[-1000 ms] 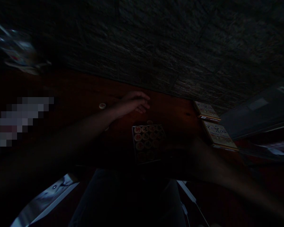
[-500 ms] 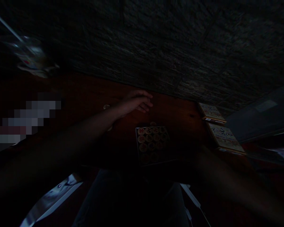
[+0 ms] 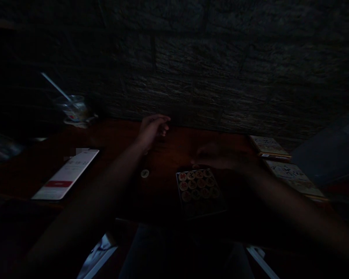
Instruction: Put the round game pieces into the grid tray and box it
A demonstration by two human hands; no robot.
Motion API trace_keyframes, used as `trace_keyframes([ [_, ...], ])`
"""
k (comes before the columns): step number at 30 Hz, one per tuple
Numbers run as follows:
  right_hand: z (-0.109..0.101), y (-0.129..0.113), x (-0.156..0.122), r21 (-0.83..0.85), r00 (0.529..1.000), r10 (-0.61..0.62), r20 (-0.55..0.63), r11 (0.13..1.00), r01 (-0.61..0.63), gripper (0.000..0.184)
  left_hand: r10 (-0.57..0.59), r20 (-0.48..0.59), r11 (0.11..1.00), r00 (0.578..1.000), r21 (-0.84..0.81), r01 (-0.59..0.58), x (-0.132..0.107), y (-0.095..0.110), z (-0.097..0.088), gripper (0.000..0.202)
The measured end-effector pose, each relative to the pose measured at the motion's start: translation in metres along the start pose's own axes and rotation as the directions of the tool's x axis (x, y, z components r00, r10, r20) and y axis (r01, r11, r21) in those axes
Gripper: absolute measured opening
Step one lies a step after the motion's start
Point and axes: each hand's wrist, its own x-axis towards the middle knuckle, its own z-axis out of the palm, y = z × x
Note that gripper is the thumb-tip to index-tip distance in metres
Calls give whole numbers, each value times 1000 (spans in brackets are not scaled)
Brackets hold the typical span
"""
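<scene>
Out over the dark wooden table (image 3: pixel 174 149), near the wall, is my left hand (image 3: pixel 153 127), its fingers loosely bent and apart, with nothing visible in them. A round xiangqi piece (image 3: pixel 144 173) lies below its wrist. My right hand (image 3: pixel 213 158), dim and blurred, reaches in from the right with thumb and fingers apart. Its thumb is close to a single piece (image 3: pixel 196 166) behind the shallow box (image 3: pixel 202 214); whether they touch I cannot tell. Rows of round pieces with red and dark characters, such as one red piece (image 3: pixel 182 176), fill the box's visible part. Shadow hides its front.
A phone (image 3: pixel 71 174) with a lit screen lies on the left. Behind it stands a clear cup (image 3: pixel 75 110) with a straw. Two flat printed boxes (image 3: pixel 270 146) sit at the right. A brick wall (image 3: pixel 174 77) borders the table's far edge.
The view has shifted left and up, bringing the phone into full view. My right hand has come up from the dark to behind the piece box. My left hand has moved left, away from the box.
</scene>
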Motion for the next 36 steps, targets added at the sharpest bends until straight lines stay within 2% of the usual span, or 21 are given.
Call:
trace_keyframes([
  [2,5,-1,9,15,999,14,41,1000,-14,34,-18,33,999,999,30,17,-2,-3,5,15],
  [7,13,1,15,76,999,17,48,997,-21,28,-3,150,990,989,141,-18,-9,-9,19,11],
  [14,15,6,15,159,999,-30,17,987,27,29,-56,321,957,946,287,-41,-20,-27,41,14],
  [18,16,12,19,299,999,-25,45,954,10,31,-50,341,957,939,284,-53,-21,-27,43,12],
  [19,16,14,21,340,1000,-16,10,940,11,33,-58,325,959,944,281,-38,-21,-27,42,12],
  [21,17,21,26,430,989,7,-146,901,58,36,-85,290,964,953,267,4,-19,-27,40,12],
  [23,19,26,33,516,937,43,-346,843,152,39,-131,287,969,949,240,61,-18,-30,40,6],
  [24,21,28,36,553,907,68,-415,811,193,40,-158,303,970,940,227,90,-18,-32,40,2],
  [25,24,29,39,587,883,96,-459,779,220,40,-181,327,970,927,216,113,-18,-35,42,6],
  [27,30,28,43,643,857,136,-497,721,259,42,-201,371,971,907,198,134,-18,-39,45,17],
  [29,37,25,45,682,859,140,-492,675,281,42,-188,389,975,902,184,124,-19,-43,47,22],
  [34,49,24,46,766,882,121,-455,558,319,48,-121,382,986,916,154,66,-18,-46,38,16],
  [36,51,27,46,763,878,114,-465,555,332,49,-103,390,985,915,167,40,-16,-48,34,13],
])
